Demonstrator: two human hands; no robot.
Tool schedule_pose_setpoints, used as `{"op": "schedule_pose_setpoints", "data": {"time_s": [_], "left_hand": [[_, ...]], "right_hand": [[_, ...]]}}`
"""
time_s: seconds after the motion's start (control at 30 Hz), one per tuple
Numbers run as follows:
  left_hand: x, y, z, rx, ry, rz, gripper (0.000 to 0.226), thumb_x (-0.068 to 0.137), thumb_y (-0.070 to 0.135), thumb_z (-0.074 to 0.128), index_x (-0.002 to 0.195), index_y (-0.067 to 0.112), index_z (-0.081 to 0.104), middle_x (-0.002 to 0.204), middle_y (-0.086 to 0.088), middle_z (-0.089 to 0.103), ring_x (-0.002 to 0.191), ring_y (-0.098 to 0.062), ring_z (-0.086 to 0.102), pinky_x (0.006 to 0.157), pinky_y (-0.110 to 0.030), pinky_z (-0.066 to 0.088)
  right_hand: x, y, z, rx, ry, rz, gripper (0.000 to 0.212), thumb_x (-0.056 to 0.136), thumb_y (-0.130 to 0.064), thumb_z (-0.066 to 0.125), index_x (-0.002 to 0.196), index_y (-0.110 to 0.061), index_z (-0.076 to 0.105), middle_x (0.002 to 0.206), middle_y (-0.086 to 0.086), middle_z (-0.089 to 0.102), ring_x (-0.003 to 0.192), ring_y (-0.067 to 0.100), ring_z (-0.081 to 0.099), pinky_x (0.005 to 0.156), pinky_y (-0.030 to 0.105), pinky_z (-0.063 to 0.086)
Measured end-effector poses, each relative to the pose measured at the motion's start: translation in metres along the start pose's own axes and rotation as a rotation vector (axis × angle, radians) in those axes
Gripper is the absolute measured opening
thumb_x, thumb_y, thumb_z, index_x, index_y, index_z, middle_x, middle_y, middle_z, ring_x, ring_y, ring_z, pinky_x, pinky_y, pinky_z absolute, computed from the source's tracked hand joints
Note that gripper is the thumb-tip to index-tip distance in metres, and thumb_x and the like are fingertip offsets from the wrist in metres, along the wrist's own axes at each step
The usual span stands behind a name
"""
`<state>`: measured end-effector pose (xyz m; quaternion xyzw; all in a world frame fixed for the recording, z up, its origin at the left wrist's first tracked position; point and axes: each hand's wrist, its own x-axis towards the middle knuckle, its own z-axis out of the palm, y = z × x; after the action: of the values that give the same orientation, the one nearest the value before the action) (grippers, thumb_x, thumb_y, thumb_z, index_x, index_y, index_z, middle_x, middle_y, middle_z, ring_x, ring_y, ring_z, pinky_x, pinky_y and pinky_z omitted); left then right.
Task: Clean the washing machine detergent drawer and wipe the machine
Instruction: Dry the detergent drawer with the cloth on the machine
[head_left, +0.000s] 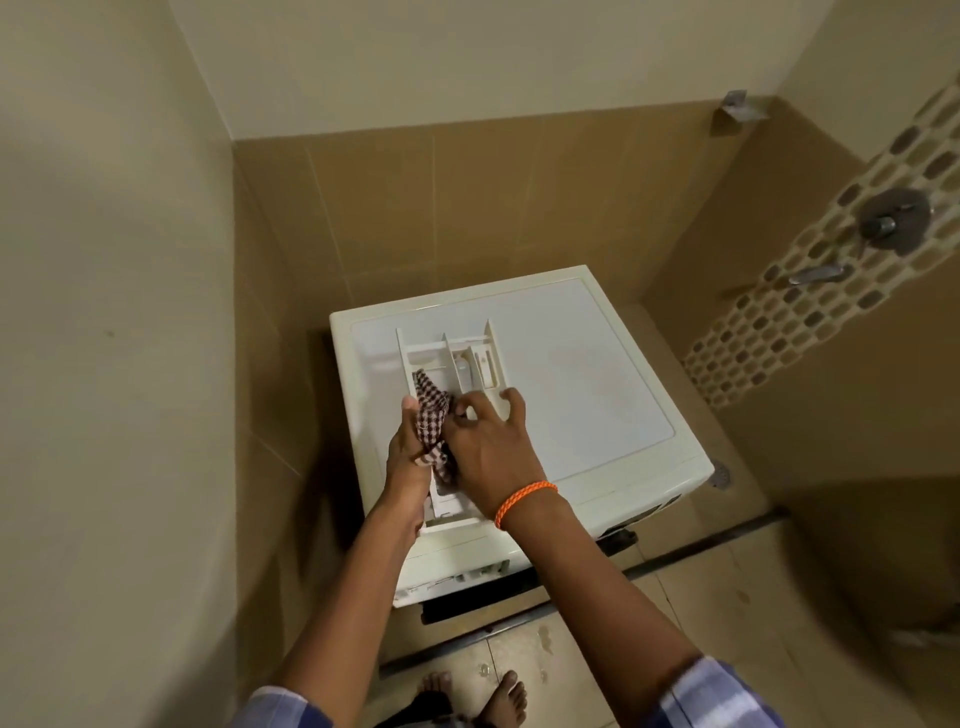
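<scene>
— Tan tiled walls (467, 208) all round. What's on the surface?
— I see the washing machine (597, 395); the detergent drawer (451, 349) lies on its top.
— Fingers?
— My left hand (410, 457) grips the checked cloth (431, 415) inside the drawer — my right hand (488, 441) curls its fingers over the rim.

Left hand (410, 457) grips cloth (434, 415); right hand (485, 452) holds drawer (452, 347).

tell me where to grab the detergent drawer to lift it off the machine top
Grip the detergent drawer by its two long outer walls, from above. It lies flat on the washing machine top, compartments up, so those straight raised walls stand free; the thin inner dividers would be a poorer hold.
</scene>
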<state>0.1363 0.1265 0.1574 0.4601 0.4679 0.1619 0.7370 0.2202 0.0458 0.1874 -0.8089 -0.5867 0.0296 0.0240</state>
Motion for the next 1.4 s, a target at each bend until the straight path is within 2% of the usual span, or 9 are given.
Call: {"op": "schedule_pose_setpoints", "data": {"time_s": [0.17, 0.33, 0.53, 0.67, 0.83, 1.0, 1.13, 1.3, 1.4], "left_hand": [[0.009, 0.010, 0.001, 0.074, 0.004, 0.054, 0.064, 0.109, 0.063, 0.029, 0.147, 0.022, 0.060, 0.135, -0.001, 0.070, 0.124, -0.014, 0.064, 0.090, -0.018, 0.049], [0.009, 0.015, 0.006, 0.037, -0.003, 0.032, 0.058, 0.110, 0.062, 0.031, 0.140, 0.028, 0.066, 0.126, 0.004, 0.076, 0.107, -0.001, 0.070, 0.071, -0.007, 0.054], [0.010, 0.014, -0.003, -0.029, 0.051, -0.052, 0.077, 0.101, 0.077, 0.033, 0.142, 0.018, 0.061, 0.128, -0.010, 0.075, 0.113, -0.024, 0.073, 0.091, -0.040, 0.062], [0.000, 0.001, 0.001, -0.037, 0.066, -0.069, 0.071, 0.104, 0.072, 0.030, 0.137, 0.020, 0.066, 0.120, -0.007, 0.079, 0.112, -0.023, 0.076, 0.101, -0.047, 0.060], [0.000, -0.009, 0.010, 0.030, 0.062, -0.035, 0.062, 0.114, 0.055, 0.023, 0.149, 0.017, 0.059, 0.143, -0.007, 0.067, 0.135, -0.020, 0.061, 0.120, -0.041, 0.045], [0.007, -0.012, 0.001, 0.059, 0.056, 0.016, 0.058, 0.116, 0.047, 0.021, 0.152, 0.016, 0.054, 0.146, -0.007, 0.065, 0.132, -0.016, 0.059, 0.110, -0.027, 0.046], [0.008, -0.013, 0.001, 0.049, 0.019, 0.004, 0.062, 0.113, 0.055, 0.023, 0.147, 0.017, 0.059, 0.123, 0.001, 0.073, 0.105, -0.003, 0.067, 0.077, -0.009, 0.054], [0.015, -0.008, -0.007, -0.012, 0.082, -0.018, 0.068, 0.109, 0.064, 0.029, 0.144, 0.014, 0.058, 0.122, -0.008, 0.071, 0.100, -0.012, 0.068, 0.064, -0.017, 0.055], [0.015, -0.004, -0.010, -0.076, 0.040, -0.039, 0.056, 0.108, 0.060, 0.039, 0.105, 0.012, 0.068, 0.092, -0.009, 0.070, 0.078, -0.013, 0.071, 0.063, -0.023, 0.057]], "right_hand": [[0.026, -0.004, -0.004, -0.020, 0.221, 0.128, 0.010, 0.086, -0.021, 0.071, 0.096, -0.023, 0.073, 0.098, -0.008, 0.074, 0.130, 0.023, 0.052, 0.108, 0.056, 0.022], [0.032, 0.003, -0.009, 0.102, 0.136, 0.127, 0.021, 0.077, -0.025, 0.071, 0.098, -0.021, 0.071, 0.106, -0.005, 0.073, 0.138, 0.028, 0.044, 0.111, 0.061, 0.014], [0.010, 0.012, -0.018, 0.128, -0.066, -0.044, 0.025, 0.084, -0.039, 0.076, 0.097, -0.018, 0.074, 0.102, 0.005, 0.069, 0.132, 0.026, 0.045, 0.110, 0.057, 0.017], [0.015, 0.012, -0.009, 0.053, -0.017, -0.063, 0.019, 0.068, -0.026, 0.085, 0.078, -0.018, 0.071, 0.076, 0.004, 0.067, 0.113, 0.032, 0.056, 0.102, 0.058, 0.029], [0.040, 0.005, 0.007, -0.040, 0.126, 0.041, 0.010, 0.081, -0.032, 0.072, 0.086, -0.024, 0.069, 0.082, -0.007, 0.074, 0.115, 0.025, 0.057, 0.108, 0.054, 0.024], [0.042, -0.003, 0.018, 0.004, 0.114, 0.090, 0.025, 0.090, -0.034, 0.065, 0.114, -0.027, 0.067, 0.105, -0.009, 0.076, 0.123, 0.028, 0.055, 0.108, 0.058, 0.021], [0.028, 0.008, 0.014, 0.089, -0.004, 0.044, 0.043, 0.085, -0.036, 0.066, 0.127, -0.027, 0.062, 0.120, -0.010, 0.070, 0.123, 0.029, 0.051, 0.102, 0.056, 0.022], [0.002, 0.008, 0.014, 0.212, -0.027, -0.038, 0.018, 0.092, -0.039, 0.064, 0.103, -0.025, 0.060, 0.098, -0.009, 0.068, 0.101, 0.023, 0.052, 0.091, 0.045, 0.030], [0.005, 0.011, 0.008, 0.374, -0.131, -0.069, 0.026, 0.097, -0.044, 0.060, 0.109, -0.021, 0.060, 0.103, -0.002, 0.070, 0.095, 0.024, 0.062, 0.079, 0.038, 0.042]]}}
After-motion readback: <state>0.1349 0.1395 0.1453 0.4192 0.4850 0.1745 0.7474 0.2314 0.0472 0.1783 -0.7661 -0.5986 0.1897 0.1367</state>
